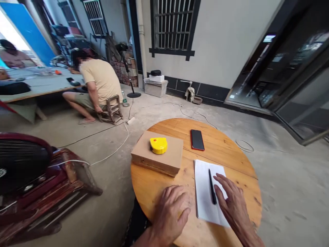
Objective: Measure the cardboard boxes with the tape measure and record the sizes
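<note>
My left hand [171, 211] rests on the near left part of the round wooden table [218, 144], fingers apart and holding nothing. Over the right side of a white notebook [203, 185] is my right hand [231, 195], its fingers spread. A black pen [212, 187] lies lengthwise on the page, just left of my right thumb; whether the thumb touches it I cannot tell. Beyond my left hand sits a flat brown cardboard box [154, 159] with a yellow tape measure [158, 145] on top. Behind the notebook lies a dark phone with a red edge [197, 140].
At the left, a person in a yellow shirt [104, 79] sits on a small wooden chair [113, 108] by a long worktable [48, 87]. A black fan [15, 164] stands close on the left. Cables [113, 154] cross the concrete floor. Another person [15, 56] is farther back.
</note>
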`<state>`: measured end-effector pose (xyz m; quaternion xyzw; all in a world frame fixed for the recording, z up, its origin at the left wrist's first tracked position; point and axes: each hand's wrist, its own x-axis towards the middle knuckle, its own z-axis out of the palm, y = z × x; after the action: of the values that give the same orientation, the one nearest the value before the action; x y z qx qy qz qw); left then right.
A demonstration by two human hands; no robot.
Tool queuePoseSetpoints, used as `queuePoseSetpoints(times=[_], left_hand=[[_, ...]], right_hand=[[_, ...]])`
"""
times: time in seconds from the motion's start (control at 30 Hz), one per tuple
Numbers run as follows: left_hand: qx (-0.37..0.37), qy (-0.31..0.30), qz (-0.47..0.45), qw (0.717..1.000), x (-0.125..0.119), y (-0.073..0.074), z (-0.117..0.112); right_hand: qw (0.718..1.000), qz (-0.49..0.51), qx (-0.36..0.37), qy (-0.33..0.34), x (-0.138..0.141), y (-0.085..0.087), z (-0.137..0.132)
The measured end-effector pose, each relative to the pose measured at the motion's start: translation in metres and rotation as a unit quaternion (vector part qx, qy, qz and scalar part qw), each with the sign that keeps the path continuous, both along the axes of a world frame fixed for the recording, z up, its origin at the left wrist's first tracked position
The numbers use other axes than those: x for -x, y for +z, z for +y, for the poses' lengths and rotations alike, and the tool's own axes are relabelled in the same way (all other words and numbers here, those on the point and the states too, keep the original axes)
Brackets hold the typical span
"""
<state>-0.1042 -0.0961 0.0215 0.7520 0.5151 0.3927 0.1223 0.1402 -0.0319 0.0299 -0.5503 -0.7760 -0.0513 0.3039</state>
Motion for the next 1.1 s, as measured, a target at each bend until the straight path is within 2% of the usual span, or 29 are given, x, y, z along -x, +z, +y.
queuePoseSetpoints(times=[0.1,0.2,0.23,0.3,0.37,0.43,0.5,0.57,0.6,0.63,0.7,0.77,0.83,0.87,1.0,1.1], left_hand=[[-0.113,0.097,-0.031,0.988,0.049,0.010,0.008],[-0.142,0.231,-0.075,0.960,0.098,0.026,0.035],[-0.135,0.266,-0.106,0.948,0.113,0.031,0.047],[-0.082,0.294,-0.186,0.934,0.135,0.039,0.072],[0.019,0.290,-0.286,0.913,0.148,0.041,0.093],[0.077,0.268,-0.330,0.902,0.154,0.038,0.106],[0.107,0.237,-0.349,0.900,0.154,0.032,0.111],[0.126,0.210,-0.367,0.898,0.152,0.028,0.110],[0.132,0.201,-0.373,0.896,0.151,0.026,0.107],[0.135,0.198,-0.378,0.894,0.151,0.025,0.103],[0.133,0.209,-0.381,0.891,0.148,0.024,0.091],[0.124,0.233,-0.373,0.890,0.144,0.020,0.074],[0.117,0.244,-0.360,0.893,0.137,0.010,0.052],[0.115,0.238,-0.368,0.892,0.133,0.003,0.041],[0.090,0.250,-0.384,0.884,0.117,-0.037,0.003],[0.112,0.263,-0.363,0.887,0.106,-0.057,-0.007]], right_hand=[[0.997,0.029,0.019,0.067,0.047,0.035,0.026],[0.989,0.026,0.053,0.136,0.109,0.069,0.054],[0.987,0.013,0.063,0.147,0.130,0.078,0.064],[0.982,-0.024,0.099,0.159,0.169,0.090,0.080],[0.976,-0.053,0.132,0.167,0.199,0.095,0.092],[0.969,-0.053,0.155,0.183,0.216,0.096,0.099],[0.967,0.014,0.172,0.189,0.217,0.095,0.100],[0.951,0.164,0.195,0.176,0.205,0.094,0.094],[0.930,0.260,0.201,0.163,0.195,0.095,0.089],[0.900,0.360,0.197,0.148,0.184,0.095,0.082],[0.818,0.536,0.175,0.115,0.160,0.095,0.067],[0.736,0.651,0.169,0.078,0.139,0.091,0.051],[0.676,0.706,0.203,0.052,0.124,0.083,0.034],[0.659,0.718,0.221,0.043,0.119,0.078,0.026],[0.638,0.733,0.234,0.023,0.110,0.056,-0.003],[0.613,0.759,0.220,0.009,0.107,0.048,-0.013]])
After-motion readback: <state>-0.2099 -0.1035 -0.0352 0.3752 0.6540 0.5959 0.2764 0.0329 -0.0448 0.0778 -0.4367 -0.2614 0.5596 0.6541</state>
